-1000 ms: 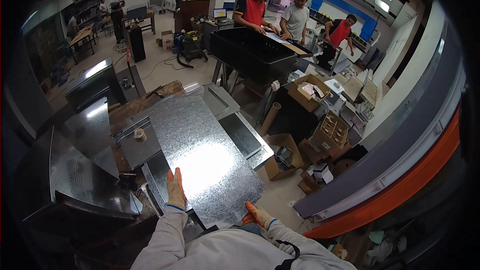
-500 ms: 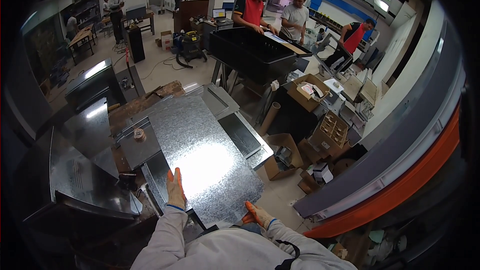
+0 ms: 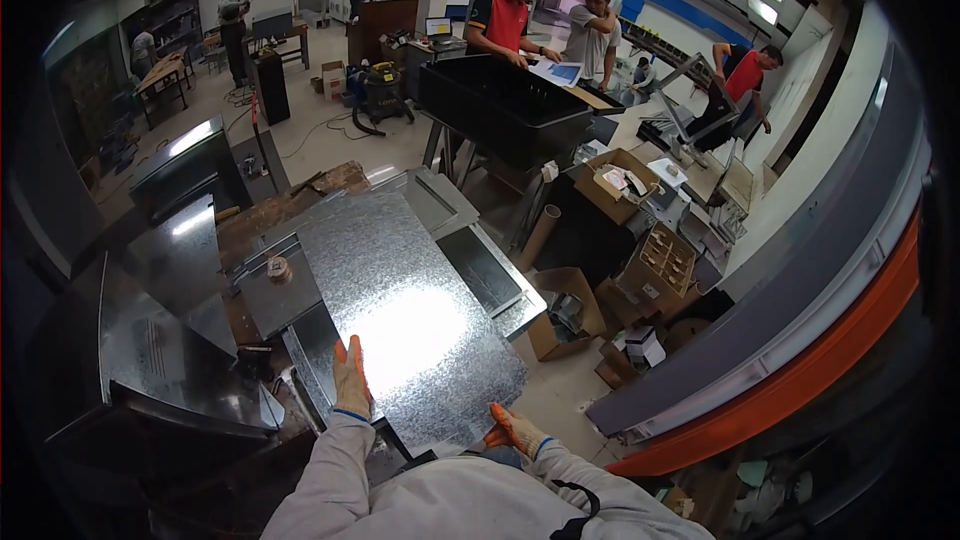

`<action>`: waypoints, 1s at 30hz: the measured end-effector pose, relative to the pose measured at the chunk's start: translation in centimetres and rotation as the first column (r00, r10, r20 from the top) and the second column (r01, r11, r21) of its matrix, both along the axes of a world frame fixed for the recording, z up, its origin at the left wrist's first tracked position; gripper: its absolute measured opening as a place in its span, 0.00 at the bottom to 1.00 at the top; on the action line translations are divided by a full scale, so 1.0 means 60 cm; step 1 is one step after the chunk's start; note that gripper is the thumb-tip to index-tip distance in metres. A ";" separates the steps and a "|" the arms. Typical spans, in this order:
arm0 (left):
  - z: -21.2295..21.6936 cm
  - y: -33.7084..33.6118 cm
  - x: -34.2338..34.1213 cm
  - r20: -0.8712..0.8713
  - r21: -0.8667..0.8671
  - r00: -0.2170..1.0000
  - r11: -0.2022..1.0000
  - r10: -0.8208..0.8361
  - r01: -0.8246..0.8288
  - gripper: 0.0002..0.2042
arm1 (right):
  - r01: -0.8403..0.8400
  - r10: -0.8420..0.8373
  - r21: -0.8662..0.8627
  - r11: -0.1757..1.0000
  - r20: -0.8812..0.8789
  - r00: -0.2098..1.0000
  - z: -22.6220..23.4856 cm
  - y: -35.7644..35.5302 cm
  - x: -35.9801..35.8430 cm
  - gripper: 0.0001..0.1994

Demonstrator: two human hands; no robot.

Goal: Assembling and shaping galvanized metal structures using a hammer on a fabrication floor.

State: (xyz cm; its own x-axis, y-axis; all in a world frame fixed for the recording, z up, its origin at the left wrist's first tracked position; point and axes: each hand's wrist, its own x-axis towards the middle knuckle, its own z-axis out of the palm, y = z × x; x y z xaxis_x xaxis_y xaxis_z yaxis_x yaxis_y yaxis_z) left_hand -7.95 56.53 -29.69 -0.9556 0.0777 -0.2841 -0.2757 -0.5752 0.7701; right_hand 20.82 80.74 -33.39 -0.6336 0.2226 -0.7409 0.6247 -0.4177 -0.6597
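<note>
A large galvanized metal sheet [image 3: 350, 250] lies tilted in front of me across the workbench, with a bright glare on its surface. My left hand [image 3: 352, 380], in an orange-and-cream work glove, grips the sheet's left edge near me. At the near right corner my right hand [image 3: 513, 430], gloved alike, is closed on the edge, its fingers partly hidden beneath. Left of the sheet a round roll of tape [image 3: 279, 270] rests on a grey metal panel [image 3: 277, 302]. Beyond the sheet's right edge lies a flat metal frame [image 3: 520, 310].
Folded dark metal housings [image 3: 165, 340] stand at the left. Cardboard boxes [image 3: 565, 315] sit on the floor at the right, beside an orange-edged rack [image 3: 800, 380]. Ahead is a black bin-like case [image 3: 510, 125], where a person in red [image 3: 507, 20] holds papers. A vacuum cleaner [image 3: 380, 90] stands behind.
My hands and the sheet hold still. Across the room, the person at the right has shifted and lifts a frame; the person in grey has raised an arm, and the papers moved.
</note>
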 end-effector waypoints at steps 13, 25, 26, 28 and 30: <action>-0.011 -0.005 -0.004 -0.005 0.005 1.000 1.000 -0.027 0.027 0.37 | -0.006 0.006 0.013 1.000 -0.006 1.000 0.013 -0.004 -0.002 0.44; -0.026 -0.003 -0.006 -0.003 0.030 1.000 0.999 -0.025 0.025 0.39 | -0.013 0.013 0.003 1.000 -0.006 1.000 0.002 -0.002 0.000 0.41; -0.026 -0.002 -0.007 -0.012 0.039 0.999 0.999 -0.030 0.030 0.39 | -0.012 0.012 0.004 1.000 -0.008 1.000 0.003 -0.001 0.000 0.41; -0.025 -0.001 -0.008 -0.023 0.048 0.999 0.998 -0.035 0.036 0.39 | -0.032 0.032 0.012 0.999 -0.021 0.999 0.006 0.000 0.000 0.41; -0.023 0.000 -0.007 -0.014 0.026 1.000 1.000 -0.017 0.018 0.40 | -0.028 0.029 0.017 0.999 -0.020 0.999 0.009 -0.002 -0.001 0.42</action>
State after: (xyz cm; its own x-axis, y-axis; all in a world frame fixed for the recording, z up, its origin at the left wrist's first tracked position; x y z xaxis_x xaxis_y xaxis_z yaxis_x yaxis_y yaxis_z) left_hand -8.34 56.51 -31.09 -0.9578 0.1017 -0.2690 -0.2757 -0.5903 0.7587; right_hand 20.77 80.65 -32.88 -0.6547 0.2169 -0.7242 0.6226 -0.3885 -0.6792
